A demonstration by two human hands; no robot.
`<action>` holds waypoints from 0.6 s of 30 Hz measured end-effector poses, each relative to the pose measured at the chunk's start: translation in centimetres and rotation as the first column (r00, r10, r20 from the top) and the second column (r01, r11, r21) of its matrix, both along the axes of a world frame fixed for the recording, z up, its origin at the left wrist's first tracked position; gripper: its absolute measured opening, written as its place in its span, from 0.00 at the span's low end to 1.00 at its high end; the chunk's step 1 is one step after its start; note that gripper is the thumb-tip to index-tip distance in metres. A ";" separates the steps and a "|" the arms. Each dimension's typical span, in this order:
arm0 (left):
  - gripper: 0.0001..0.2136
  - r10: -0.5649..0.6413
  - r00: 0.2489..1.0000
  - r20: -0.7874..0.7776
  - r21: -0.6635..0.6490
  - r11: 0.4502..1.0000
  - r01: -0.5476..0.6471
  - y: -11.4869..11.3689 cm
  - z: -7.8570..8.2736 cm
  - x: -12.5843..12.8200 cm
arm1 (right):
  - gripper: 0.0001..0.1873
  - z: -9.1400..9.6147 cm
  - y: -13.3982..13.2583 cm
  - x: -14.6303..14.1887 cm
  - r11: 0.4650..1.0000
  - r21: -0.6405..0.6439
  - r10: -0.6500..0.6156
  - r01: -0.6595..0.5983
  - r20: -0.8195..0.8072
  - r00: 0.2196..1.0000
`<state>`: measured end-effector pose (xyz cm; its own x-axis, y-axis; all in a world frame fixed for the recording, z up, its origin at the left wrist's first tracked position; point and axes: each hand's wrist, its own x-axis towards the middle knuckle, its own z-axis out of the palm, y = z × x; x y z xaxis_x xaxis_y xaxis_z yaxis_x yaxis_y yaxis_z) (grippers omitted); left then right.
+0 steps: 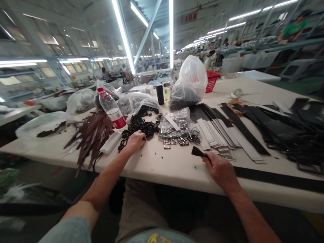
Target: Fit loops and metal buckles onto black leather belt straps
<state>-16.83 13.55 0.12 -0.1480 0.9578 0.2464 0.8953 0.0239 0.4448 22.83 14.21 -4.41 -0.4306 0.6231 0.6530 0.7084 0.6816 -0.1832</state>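
My left hand (136,141) is at the front edge of a pile of small black loops (145,126), its fingers closed with a small dark piece at the tips that looks like one of those loops. My right hand (219,168) grips a black strap (198,152) near its end, which points left over the table. A long black strip (278,179) runs right from behind that hand along the table edge; whether it is the same strap is hidden. Metal buckles (183,141) spill from a clear plastic bag (178,123) between my hands.
Brown strips (92,133) and a red-capped bottle (112,109) stand left. Stacked pale and black straps (215,131) lie right, beside a dark strap heap (283,125). A filled plastic bag (189,84), red basket (212,81) and black cylinder (160,94) are behind. Another person (295,28) is far right.
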 end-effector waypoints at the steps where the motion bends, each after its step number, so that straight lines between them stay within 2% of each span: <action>1: 0.08 -0.003 1.000 -0.002 -0.007 1.000 0.003 0.1 0.0 0.0 | 0.20 0.1 -0.1 0.0 1.000 0.006 0.001 -0.001 0.001 1.000; 6: 0.06 0.014 0.996 0.088 0.029 0.999 -0.016 0.3 0.1 -0.3 | 0.20 0.3 -0.3 -0.1 1.000 -0.008 -0.009 0.009 -0.003 1.000; 11: 0.02 0.048 0.943 0.329 0.074 0.994 -0.077 0.8 0.2 0.7 | 0.19 0.3 -0.3 -0.1 0.999 -0.050 -0.008 0.007 -0.018 1.000; 14: 0.10 -0.001 0.840 0.543 0.049 0.998 -0.030 1.7 -0.1 3.6 | 0.19 0.5 -0.5 -0.2 0.999 -0.050 0.013 -0.016 -0.060 0.998; 18: 0.20 -0.080 0.618 0.782 0.031 0.996 0.089 2.9 -0.7 9.8 | 0.20 0.6 -0.9 -0.2 0.999 -0.050 0.002 -0.005 -0.074 0.997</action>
